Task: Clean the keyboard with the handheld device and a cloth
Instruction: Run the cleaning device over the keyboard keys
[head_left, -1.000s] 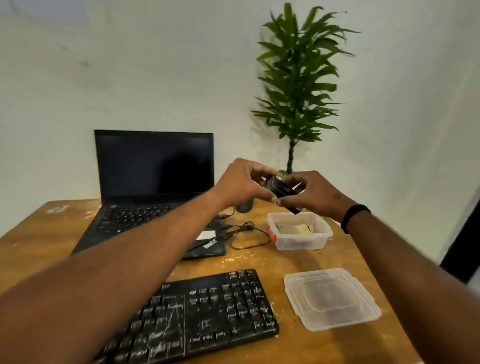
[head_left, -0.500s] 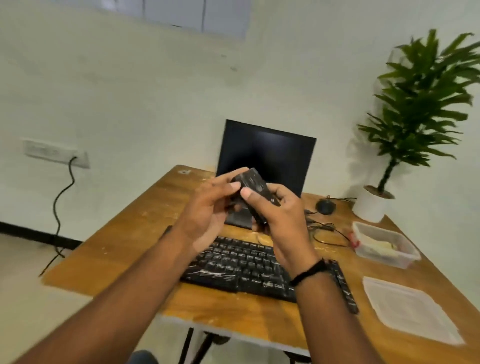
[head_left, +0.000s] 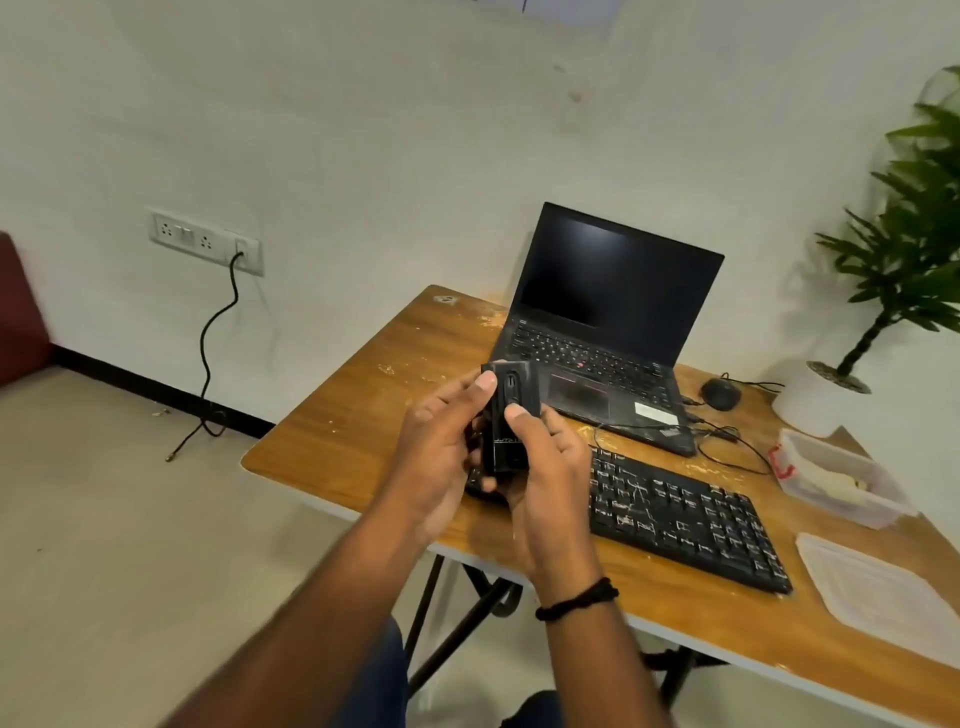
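A small black handheld device (head_left: 506, 415) is held upright in front of me, above the table's left part. My left hand (head_left: 441, 457) grips its left side, thumb near the top. My right hand (head_left: 545, 467) wraps it from the right, thumb pressed on its front below an oval button. The black keyboard (head_left: 680, 514) lies on the wooden table (head_left: 363, 405), its left end hidden behind my hands. A pale cloth (head_left: 841, 486) lies inside an open clear box (head_left: 810, 457) at the right.
An open black laptop (head_left: 608, 322) stands behind the keyboard, with a black mouse (head_left: 720, 393) and cables to its right. The box's clear lid (head_left: 878, 592) lies at the near right. A potted plant (head_left: 893, 260) fills the far right corner. A wall socket (head_left: 205, 241) with a hanging cable is on the left.
Both hands brought the device from above the clear box toward me and to the table's left side. My view swung left and down, and the device now stands more upright.
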